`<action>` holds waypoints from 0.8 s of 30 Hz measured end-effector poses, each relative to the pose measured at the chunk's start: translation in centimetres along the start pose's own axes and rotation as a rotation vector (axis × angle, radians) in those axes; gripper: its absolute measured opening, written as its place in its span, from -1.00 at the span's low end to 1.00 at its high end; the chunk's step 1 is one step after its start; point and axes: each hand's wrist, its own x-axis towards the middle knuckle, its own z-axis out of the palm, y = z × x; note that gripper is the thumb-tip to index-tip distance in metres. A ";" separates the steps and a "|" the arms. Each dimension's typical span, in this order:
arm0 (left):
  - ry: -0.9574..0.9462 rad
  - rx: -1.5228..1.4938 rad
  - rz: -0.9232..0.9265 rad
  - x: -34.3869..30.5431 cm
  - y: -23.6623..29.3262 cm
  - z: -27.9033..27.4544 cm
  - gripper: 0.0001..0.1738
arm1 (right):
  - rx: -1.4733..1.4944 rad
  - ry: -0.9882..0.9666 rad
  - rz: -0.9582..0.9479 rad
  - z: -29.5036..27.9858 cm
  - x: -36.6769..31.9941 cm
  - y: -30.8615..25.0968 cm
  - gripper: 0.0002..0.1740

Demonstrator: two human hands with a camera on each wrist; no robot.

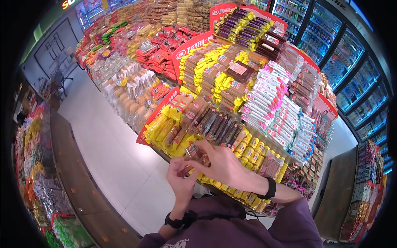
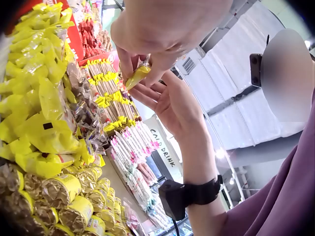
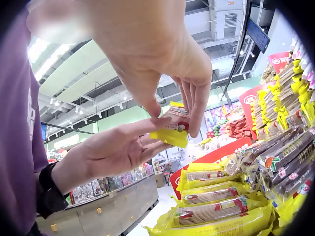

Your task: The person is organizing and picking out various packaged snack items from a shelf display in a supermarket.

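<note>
A small snack packet (image 3: 176,125) with yellow ends and a brownish, clear-fronted middle is held between the two hands, over the front edge of the display. My left hand (image 1: 182,177) pinches one end of it between thumb and fingers. From the other side, my right hand (image 1: 225,163) grips the packet with thumb and fingertips. In the left wrist view, one yellow end (image 2: 139,76) pokes out past the left fingers, and the rest is mostly hidden. Just beyond the hands lie yellow packets (image 3: 211,212) of similar look, with dark-wrapped sticks (image 1: 219,126) beside them.
The tiered snack display carries gold-and-yellow round packs (image 1: 252,151), pink-and-white sticks (image 1: 266,93) and red bags (image 1: 159,62). Red sign boards (image 1: 192,47) stand up between sections. Low brown counters (image 1: 78,173) flank the aisle. Lit drink fridges (image 1: 347,53) line the back right.
</note>
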 end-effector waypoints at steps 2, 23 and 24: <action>-0.045 0.044 0.043 0.4 0.2 0.2 -0.49 | 0.080 0.048 -0.048 0.2 0.4 0.6 -0.55; -0.061 0.319 0.091 1.1 0.9 -3.4 -0.73 | -0.724 0.071 -0.089 -14.0 24.1 12.4 -0.56; -0.058 0.315 0.098 1.0 0.8 -3.5 -0.73 | -0.715 0.080 -0.089 -14.0 24.2 12.7 -0.57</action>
